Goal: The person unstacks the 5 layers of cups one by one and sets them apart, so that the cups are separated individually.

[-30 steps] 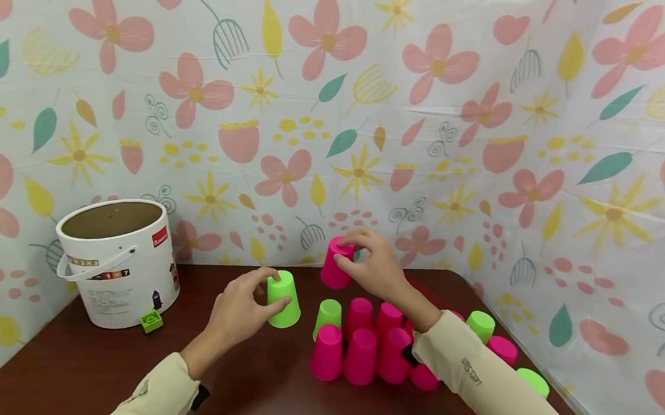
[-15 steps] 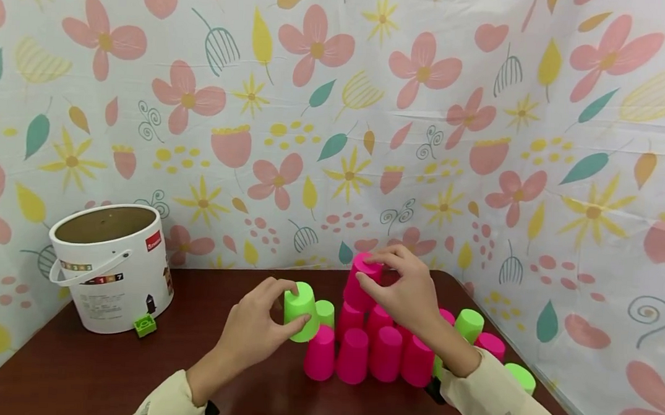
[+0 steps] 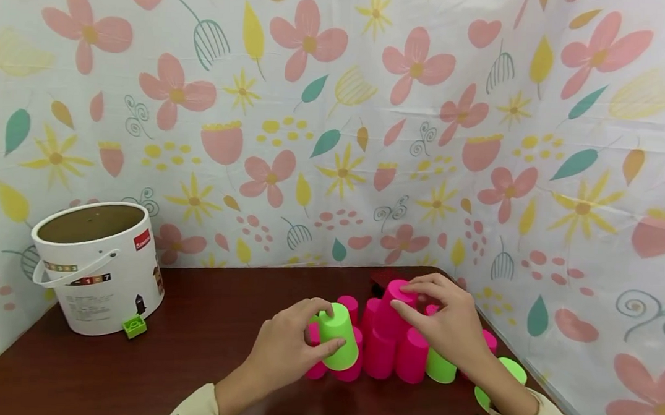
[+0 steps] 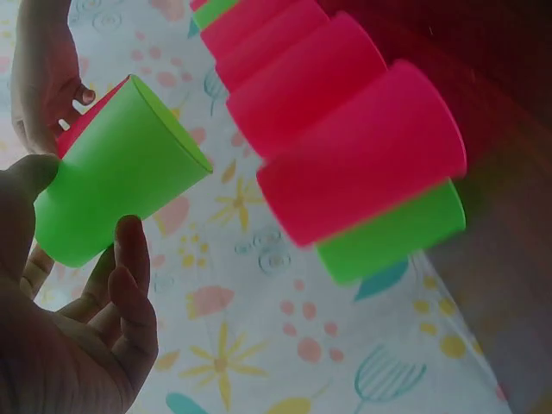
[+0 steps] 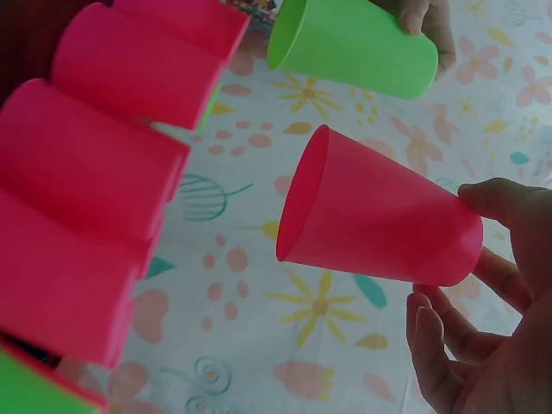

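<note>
My left hand (image 3: 284,345) pinches an upside-down green plastic cup (image 3: 342,347) between thumb and fingers, in front of several standing pink cups. In my right hand (image 3: 452,321) is an upside-down pink cup (image 3: 391,315), gripped near its base and held over the standing cups. The left wrist view shows the held green cup (image 4: 121,177) free of the cups beside it. Air also separates the held pink cup (image 5: 384,216) from the others in the right wrist view. Below it stand pink cups (image 3: 412,359) and a green cup (image 3: 441,367), all mouth down. The held cups hide part of the group.
A white bucket (image 3: 103,293) with a handle stands at the table's left back, a small green toy block (image 3: 135,327) at its foot. More green cups (image 3: 512,369) stand near the table's right edge. A flowered cloth (image 3: 335,139) hangs behind the brown table (image 3: 205,326).
The right hand has carried its pink cup rightward and lower, above the standing cups. The left hand has brought the green cup rightward, in front of the group. The head view has shifted slightly.
</note>
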A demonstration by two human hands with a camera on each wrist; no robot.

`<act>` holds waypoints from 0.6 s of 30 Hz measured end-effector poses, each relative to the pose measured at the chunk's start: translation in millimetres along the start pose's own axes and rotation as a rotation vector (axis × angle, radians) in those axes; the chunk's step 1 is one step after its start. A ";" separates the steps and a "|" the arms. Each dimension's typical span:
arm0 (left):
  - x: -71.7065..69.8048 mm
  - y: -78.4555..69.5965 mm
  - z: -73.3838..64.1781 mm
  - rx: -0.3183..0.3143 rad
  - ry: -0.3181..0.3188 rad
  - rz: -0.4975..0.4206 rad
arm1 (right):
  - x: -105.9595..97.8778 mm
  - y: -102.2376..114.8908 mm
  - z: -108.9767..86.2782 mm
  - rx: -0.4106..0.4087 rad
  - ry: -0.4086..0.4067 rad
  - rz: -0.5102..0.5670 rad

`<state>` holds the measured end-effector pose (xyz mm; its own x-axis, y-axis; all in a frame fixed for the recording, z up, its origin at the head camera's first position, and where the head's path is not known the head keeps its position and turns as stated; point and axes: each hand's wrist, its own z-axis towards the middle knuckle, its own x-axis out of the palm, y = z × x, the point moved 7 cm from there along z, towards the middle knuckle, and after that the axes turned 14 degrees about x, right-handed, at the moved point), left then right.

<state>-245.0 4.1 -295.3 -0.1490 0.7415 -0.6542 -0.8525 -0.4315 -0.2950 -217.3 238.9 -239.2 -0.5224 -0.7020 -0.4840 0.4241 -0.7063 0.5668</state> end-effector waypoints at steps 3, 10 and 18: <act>11.2 -5.3 1.3 0.012 0.031 -0.016 | -9.2 -7.0 -6.8 0.016 0.002 -0.009; 36.1 -22.3 5.5 0.085 0.075 0.018 | -27.1 -25.9 -23.0 0.098 0.016 -0.048; 63.7 -40.7 13.4 0.154 0.112 0.020 | -40.6 -38.7 -41.2 0.086 0.011 -0.111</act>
<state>-226.4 75.7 -315.7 -0.1172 0.6678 -0.7351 -0.9177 -0.3557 -0.1768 -182.0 291.0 -269.0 -0.5545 -0.6212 -0.5537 0.2987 -0.7696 0.5643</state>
